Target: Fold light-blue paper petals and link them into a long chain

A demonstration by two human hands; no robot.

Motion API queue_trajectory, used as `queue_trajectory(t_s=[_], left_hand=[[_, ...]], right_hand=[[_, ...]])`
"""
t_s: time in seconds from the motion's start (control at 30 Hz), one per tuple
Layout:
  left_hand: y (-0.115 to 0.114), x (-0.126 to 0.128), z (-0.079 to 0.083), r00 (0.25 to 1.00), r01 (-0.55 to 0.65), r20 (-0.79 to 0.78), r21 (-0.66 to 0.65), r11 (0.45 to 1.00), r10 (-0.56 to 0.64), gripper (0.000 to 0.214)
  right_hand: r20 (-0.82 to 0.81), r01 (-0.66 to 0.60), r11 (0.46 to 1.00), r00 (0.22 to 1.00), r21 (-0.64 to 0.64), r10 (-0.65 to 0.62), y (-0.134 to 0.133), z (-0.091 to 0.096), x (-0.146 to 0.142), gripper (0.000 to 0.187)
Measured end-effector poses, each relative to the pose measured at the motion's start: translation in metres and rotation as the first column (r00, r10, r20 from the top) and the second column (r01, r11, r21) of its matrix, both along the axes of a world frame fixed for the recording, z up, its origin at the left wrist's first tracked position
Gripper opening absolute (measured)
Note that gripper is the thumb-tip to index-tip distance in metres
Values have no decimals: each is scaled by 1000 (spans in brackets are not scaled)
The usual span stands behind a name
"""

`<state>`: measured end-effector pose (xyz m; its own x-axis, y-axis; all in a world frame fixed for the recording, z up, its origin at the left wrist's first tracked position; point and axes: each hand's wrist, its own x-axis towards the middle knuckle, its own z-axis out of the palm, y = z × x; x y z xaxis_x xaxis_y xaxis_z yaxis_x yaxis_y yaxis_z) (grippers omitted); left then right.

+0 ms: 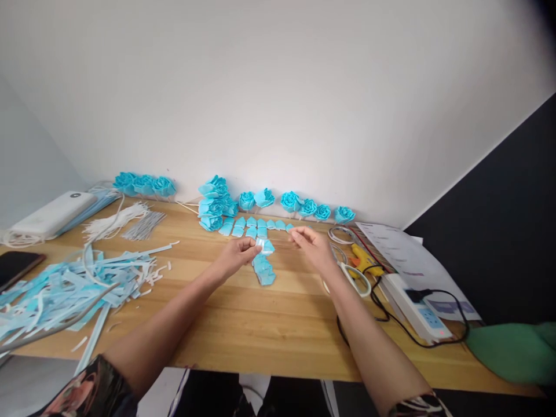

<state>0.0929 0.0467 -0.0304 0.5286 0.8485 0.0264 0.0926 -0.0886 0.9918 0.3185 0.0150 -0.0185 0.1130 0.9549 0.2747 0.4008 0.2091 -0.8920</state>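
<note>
My left hand (241,253) is closed, pinching a small light-blue petal piece (268,247) with a whitish patch near the thumb. Just below it on the wooden table lies an overlapping stack of blue petals (263,270). To the right, my right hand (311,246) has thumb and forefinger pressed together; whatever is between them is too small to make out. Behind both hands, blue petals (238,230) are laid out in rows. Finished blue flowers (291,201) stand along the wall, with a taller cluster of blue flowers (212,205) at the left of the petal rows.
On the left are blue and white strip scraps (108,278), white cords (115,220), grey wires (145,226), a white box-shaped device (56,214) and a phone (17,269). Scissors (358,281), a yellow glue gun (365,259), a power strip (417,310) and paper (403,260) lie right.
</note>
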Motion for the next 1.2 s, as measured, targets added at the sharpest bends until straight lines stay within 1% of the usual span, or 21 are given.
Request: queue_trajectory(t_s=[0.07, 0.13, 0.2, 0.23, 0.3, 0.37, 0.43, 0.53, 0.63, 0.7, 0.77, 0.8, 0.87, 0.93, 1.0, 1.13, 1.2], left_hand=[[1, 0, -1, 1000, -24, 0, 4, 1000, 24, 39], [1, 0, -2, 999, -34, 2, 6, 999, 34, 39], [0, 1, -2, 999, -30, 15, 7, 1000, 29, 40], [-1, 1, -1, 999, -26, 21, 7, 1000, 26, 40], [-3, 2, 0, 999, -23, 28, 6, 1000, 23, 40], [-5, 3, 0, 999, -29, 32, 11, 1000, 29, 41], [-5, 5, -1, 999, -32, 34, 19, 999, 32, 41], [-3, 6, -4, 999, -30, 29, 23, 999, 29, 40], [0, 4, -5, 999, -46, 20, 33, 998, 45, 39], [1, 2, -5, 998, -66, 12, 40, 997, 65, 39], [2, 0, -4, 997, -82, 13, 43, 996, 81, 38], [3, 0, -4, 996, -88, 16, 45, 995, 88, 39], [3, -1, -3, 995, -99, 14, 48, 994, 99, 39], [3, -1, -3, 995, -104, 6, 46, 994, 104, 39], [2, -1, -2, 995, -104, 5, 42, 994, 104, 40], [1, 0, -2, 995, -101, -1, 48, 994, 102, 42], [1, 0, -1, 994, -106, -1, 44, 993, 106, 43]], right_hand=[[49, 83, 994, 995, 77, -87, 9, 9, 12, 31], [117, 172, 973, 975, 156, -191, 20, 19, 24, 32], [202, 246, 948, 937, 202, -286, 33, 27, 34, 35], [269, 273, 936, 905, 224, -328, 40, 29, 37, 38], [444, 278, 924, 815, 264, -372, 54, 31, 40, 49], [608, 234, 924, 699, 301, -376, 68, 29, 38, 59], [722, 210, 925, 580, 316, -378, 82, 25, 33, 65], [795, 239, 913, 449, 332, -407, 101, 18, 22, 65], [811, 263, 896, 387, 359, -439, 112, 12, 12, 62], [814, 243, 898, 384, 367, -436, 115, 9, 6, 58], [819, 199, 913, 404, 356, -408, 117, 9, 3, 54], [819, 178, 922, 422, 345, -388, 118, 10, 3, 53], [800, 157, 934, 484, 320, -355, 120, 13, 6, 54], [764, 179, 942, 552, 283, -334, 121, 16, 12, 53], [747, 218, 947, 582, 237, -321, 121, 19, 20, 51], [780, 234, 958, 564, 165, -272, 115, 23, 31, 46], [797, 209, 962, 544, 174, -262, 109, 28, 30, 44]])
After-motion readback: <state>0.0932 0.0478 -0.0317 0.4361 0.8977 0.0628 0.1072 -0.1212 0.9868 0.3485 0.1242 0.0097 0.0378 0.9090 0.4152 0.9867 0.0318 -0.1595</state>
